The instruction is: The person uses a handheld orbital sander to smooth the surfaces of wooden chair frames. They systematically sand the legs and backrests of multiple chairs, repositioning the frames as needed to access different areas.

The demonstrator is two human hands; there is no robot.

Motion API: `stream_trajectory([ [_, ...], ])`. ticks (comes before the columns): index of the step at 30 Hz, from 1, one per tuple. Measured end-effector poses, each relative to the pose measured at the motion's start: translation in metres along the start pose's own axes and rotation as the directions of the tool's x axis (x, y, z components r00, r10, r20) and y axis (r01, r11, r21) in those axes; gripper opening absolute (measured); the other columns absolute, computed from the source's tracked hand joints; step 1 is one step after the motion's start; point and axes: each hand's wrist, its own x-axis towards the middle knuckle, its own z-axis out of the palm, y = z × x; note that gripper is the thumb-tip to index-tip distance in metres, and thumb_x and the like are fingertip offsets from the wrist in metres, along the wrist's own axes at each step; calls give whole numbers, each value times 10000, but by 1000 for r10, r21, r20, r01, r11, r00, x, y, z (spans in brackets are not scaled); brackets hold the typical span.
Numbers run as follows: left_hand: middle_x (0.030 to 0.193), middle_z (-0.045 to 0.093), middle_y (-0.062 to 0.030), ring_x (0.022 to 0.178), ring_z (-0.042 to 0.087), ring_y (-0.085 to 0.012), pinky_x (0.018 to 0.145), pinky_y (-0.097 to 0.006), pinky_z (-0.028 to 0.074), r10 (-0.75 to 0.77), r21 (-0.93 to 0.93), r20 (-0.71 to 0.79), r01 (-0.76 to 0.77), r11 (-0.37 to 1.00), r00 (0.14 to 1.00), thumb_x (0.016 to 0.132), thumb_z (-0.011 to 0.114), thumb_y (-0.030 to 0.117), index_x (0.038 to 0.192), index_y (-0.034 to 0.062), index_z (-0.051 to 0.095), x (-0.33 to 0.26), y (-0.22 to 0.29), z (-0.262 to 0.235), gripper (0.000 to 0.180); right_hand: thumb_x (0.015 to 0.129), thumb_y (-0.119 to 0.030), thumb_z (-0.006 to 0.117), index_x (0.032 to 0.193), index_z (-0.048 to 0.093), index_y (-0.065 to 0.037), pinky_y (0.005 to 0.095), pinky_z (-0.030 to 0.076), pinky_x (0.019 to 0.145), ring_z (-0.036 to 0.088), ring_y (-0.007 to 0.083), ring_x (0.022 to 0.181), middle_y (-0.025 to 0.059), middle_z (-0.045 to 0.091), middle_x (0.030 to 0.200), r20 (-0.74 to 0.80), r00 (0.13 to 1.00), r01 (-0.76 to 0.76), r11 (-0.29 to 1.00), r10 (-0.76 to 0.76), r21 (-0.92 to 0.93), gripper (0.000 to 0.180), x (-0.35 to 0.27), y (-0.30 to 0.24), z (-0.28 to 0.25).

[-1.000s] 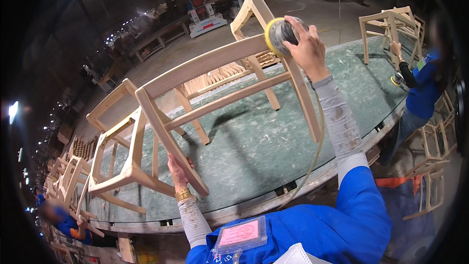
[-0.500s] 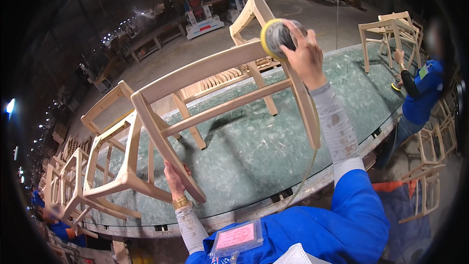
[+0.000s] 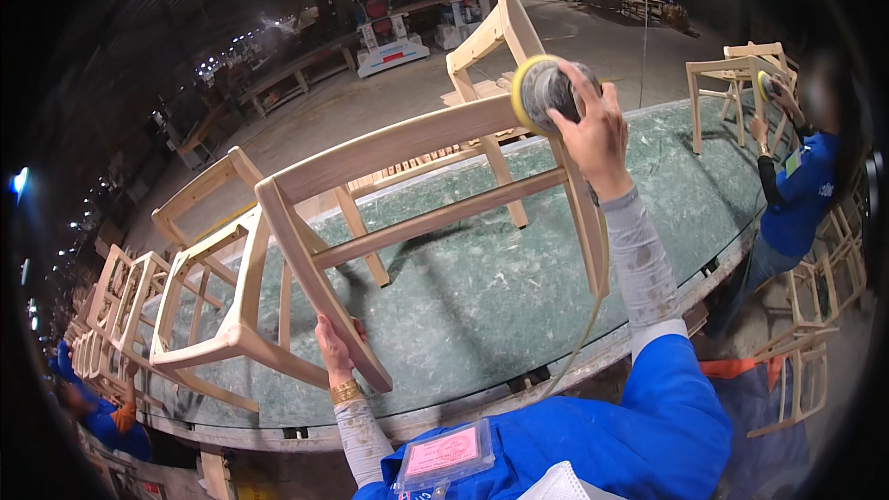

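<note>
A pale, unfinished wooden chair frame (image 3: 407, 142) rests on the green-topped bench in front of me. My left hand (image 3: 338, 344) is wrapped round the lower end of its near left leg. A round power sander (image 3: 552, 93) with a yellow-edged pad is gripped in my right hand (image 3: 597, 134). Its pad sits against the chair at the right end of the top rail, by the corner with the leg. The sander's thin hose (image 3: 593, 329) hangs down from beneath my right wrist toward the bench edge.
Another chair frame (image 3: 243, 338) stands close on the left, with several more beyond it. The green bench top (image 3: 463, 315) curves away right, where a co-worker in blue (image 3: 801, 190) holds a sander at a chair (image 3: 732, 69). More frames (image 3: 804, 389) stand on the floor behind.
My right hand and the sander have shifted slightly right and down in view. The co-worker's sander has risen from the bench to the chair. My left hand keeps its hold.
</note>
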Motion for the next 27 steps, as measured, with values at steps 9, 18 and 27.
stream_trajectory([
  [9,615,551,-122,476,551,-207,427,-300,460,24,5,27,-24,1000,999,912,347,629,899,14,470,1,-1,-2,627,648,-77,774,1276,511,-275,425,508,703,601,355,810,171,545,983,21,1000,-21,1000,21,17,709,-20,-1,-8],
  [18,616,554,-117,477,553,-204,427,-293,463,23,-22,15,-23,1000,1000,916,350,619,871,12,484,6,1,0,623,667,-117,768,1278,505,-302,430,509,700,606,365,806,163,533,934,60,996,-57,998,58,-16,691,-5,1,-5],
  [27,613,550,-110,479,549,-195,439,-289,464,10,-10,20,-10,1000,1000,916,352,622,911,19,468,12,5,3,615,690,-132,748,1304,475,-282,434,500,782,557,338,960,133,636,976,51,997,-53,998,54,-13,688,43,2,11],
])
